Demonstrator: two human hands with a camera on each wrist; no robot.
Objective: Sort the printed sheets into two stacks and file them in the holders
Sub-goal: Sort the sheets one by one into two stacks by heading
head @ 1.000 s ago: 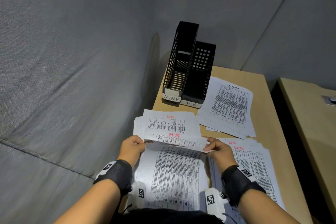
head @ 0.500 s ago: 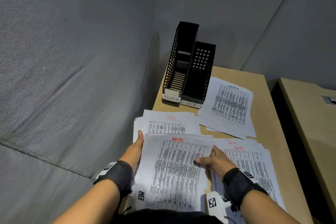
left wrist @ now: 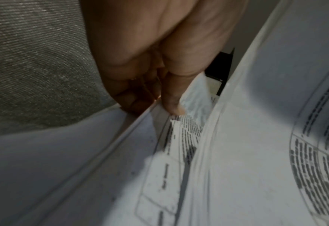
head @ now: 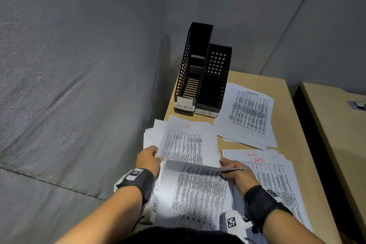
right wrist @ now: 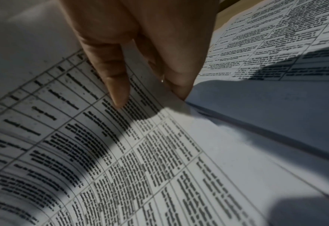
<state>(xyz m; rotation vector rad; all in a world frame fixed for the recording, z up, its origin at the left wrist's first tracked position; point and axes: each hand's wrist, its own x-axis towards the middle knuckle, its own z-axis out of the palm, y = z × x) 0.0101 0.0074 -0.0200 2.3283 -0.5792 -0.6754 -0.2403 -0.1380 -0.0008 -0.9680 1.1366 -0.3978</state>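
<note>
A stack of printed sheets [head: 198, 200] lies right in front of me. My left hand [head: 155, 154] pinches the left edge of a blurred sheet [head: 186, 144] that lies over the far left pile [head: 152, 132]; its thumb [left wrist: 172, 105] presses on that edge. The right hand [head: 225, 166] pinches the curled-up top edge of the stack's upper sheet [right wrist: 179, 104], between fingers [right wrist: 119, 91] and thumb. At the back left stand two black holders, ADMIN [head: 185, 85] and HR [head: 213, 89].
An ADMIN pile [head: 249, 115] lies right of the holders, and a pile with red HR marks [head: 273, 176] sits by my right hand. Grey padded walls close the left and back. A gap separates this desk [head: 287, 125] from a second desk [head: 336, 134] on the right.
The HR sheet that both hands held over the near stack has gone forward with the left hand onto the far pile. The right hand now lifts the top edge of the sheet beneath.
</note>
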